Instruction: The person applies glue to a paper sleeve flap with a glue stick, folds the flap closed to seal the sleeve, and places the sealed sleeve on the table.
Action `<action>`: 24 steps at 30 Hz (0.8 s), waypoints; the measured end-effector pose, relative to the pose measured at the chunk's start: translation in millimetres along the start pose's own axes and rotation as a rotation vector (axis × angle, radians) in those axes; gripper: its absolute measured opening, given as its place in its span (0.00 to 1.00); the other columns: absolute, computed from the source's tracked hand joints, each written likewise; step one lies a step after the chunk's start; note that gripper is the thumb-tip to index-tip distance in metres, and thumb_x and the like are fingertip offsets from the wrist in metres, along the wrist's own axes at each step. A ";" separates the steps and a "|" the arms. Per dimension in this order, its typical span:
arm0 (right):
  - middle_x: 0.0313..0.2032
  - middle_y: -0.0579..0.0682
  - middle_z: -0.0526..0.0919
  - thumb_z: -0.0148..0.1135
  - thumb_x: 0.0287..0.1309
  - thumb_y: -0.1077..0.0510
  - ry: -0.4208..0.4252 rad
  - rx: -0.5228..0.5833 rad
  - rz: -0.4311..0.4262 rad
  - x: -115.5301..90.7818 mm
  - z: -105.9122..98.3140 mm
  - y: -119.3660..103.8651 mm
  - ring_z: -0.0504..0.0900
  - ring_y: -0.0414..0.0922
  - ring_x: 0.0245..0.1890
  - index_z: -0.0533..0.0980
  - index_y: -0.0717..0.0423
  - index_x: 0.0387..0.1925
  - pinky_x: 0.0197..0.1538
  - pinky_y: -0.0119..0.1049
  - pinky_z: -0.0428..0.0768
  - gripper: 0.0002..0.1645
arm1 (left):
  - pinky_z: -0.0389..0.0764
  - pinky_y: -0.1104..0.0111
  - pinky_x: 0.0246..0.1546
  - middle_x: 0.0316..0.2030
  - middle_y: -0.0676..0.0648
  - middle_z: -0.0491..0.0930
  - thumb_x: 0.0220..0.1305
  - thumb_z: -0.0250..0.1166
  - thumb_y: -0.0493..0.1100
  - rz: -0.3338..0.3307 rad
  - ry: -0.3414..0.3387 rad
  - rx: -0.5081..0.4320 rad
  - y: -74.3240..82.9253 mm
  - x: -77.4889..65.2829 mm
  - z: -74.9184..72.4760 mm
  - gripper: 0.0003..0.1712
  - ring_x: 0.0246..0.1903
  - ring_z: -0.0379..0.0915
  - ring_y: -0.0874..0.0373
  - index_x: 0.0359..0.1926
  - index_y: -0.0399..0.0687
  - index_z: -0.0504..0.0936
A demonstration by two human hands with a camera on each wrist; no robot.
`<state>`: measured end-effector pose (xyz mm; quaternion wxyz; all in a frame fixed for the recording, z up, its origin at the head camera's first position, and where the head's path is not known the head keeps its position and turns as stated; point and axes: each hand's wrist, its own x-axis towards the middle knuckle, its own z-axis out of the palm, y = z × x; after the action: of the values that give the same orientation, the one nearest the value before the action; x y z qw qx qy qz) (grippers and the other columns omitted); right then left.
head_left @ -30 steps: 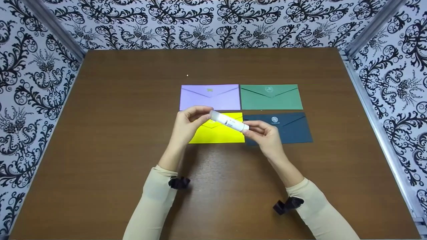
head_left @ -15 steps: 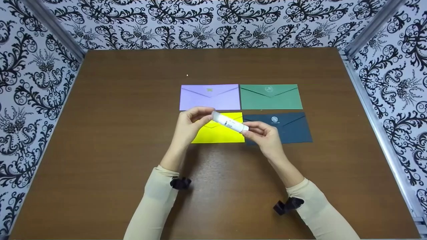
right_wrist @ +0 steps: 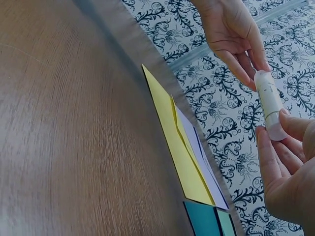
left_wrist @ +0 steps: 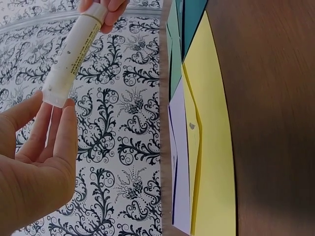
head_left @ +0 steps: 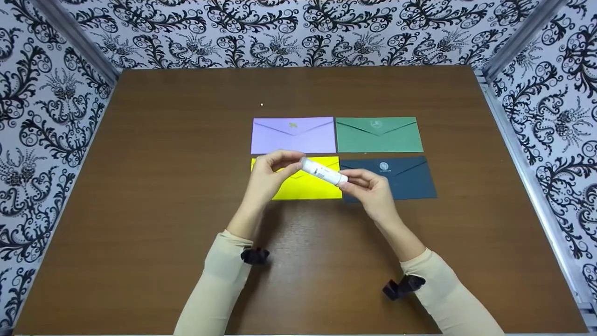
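A small white squeeze tube is held up at a slant over the envelopes, between both hands. My left hand pinches its flat crimped end, thumb on one side and fingertips on the other, as the left wrist view shows. At the capped end, my right hand grips the tube between thumb and fingers. Small print runs along the white tube. Under the hands lies a yellow envelope, partly covered by the left hand. A dark blue envelope lies beside it, its left part behind the right hand.
Behind these two, a lilac envelope and a green envelope lie side by side on the brown table. A tiny white speck shows beyond the lilac one. Patterned walls border the table's back and sides.
My left hand has shifted slightly to the right, carrying the crimped end of the tube with it, so the tube looks shorter from above. My right hand has stayed in place.
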<state>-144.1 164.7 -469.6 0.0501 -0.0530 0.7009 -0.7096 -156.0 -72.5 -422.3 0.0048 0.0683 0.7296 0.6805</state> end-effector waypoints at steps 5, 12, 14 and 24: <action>0.44 0.58 0.84 0.70 0.49 0.61 -0.002 0.007 0.002 0.1 -0.1 -0.3 0.84 0.48 0.40 0.80 0.64 0.45 0.44 0.40 0.83 0.20 | 0.80 0.65 0.47 0.43 0.37 0.82 0.57 0.65 0.31 -0.015 -0.006 0.018 13.7 -3.6 1.3 0.13 0.43 0.79 0.53 0.44 0.28 0.81; 0.44 0.57 0.84 0.70 0.50 0.60 -0.008 0.000 -0.001 0.0 -1.5 0.6 0.84 0.47 0.40 0.80 0.64 0.45 0.45 0.42 0.83 0.20 | 0.81 0.67 0.45 0.42 0.41 0.84 0.55 0.67 0.33 -0.003 0.003 0.018 -6.7 2.3 1.8 0.12 0.42 0.80 0.56 0.43 0.34 0.84; 0.44 0.57 0.84 0.70 0.50 0.60 -0.011 -0.007 -0.003 -0.1 -1.9 1.0 0.84 0.47 0.40 0.80 0.63 0.45 0.46 0.43 0.83 0.19 | 0.81 0.68 0.44 0.41 0.43 0.84 0.55 0.68 0.34 0.001 0.004 0.016 -12.0 3.7 1.6 0.12 0.41 0.80 0.57 0.42 0.36 0.84; 0.42 0.57 0.85 0.70 0.49 0.61 -0.001 -0.014 -0.004 -1.4 -2.9 3.5 0.85 0.46 0.38 0.81 0.63 0.45 0.43 0.38 0.84 0.19 | 0.82 0.68 0.43 0.40 0.43 0.85 0.53 0.69 0.34 0.013 0.001 0.023 -15.7 4.2 2.2 0.12 0.39 0.80 0.58 0.41 0.38 0.85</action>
<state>-143.2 167.7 -473.1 0.0486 -0.0552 0.7057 -0.7047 -161.4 -70.8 -437.7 -0.0007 0.0728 0.7368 0.6722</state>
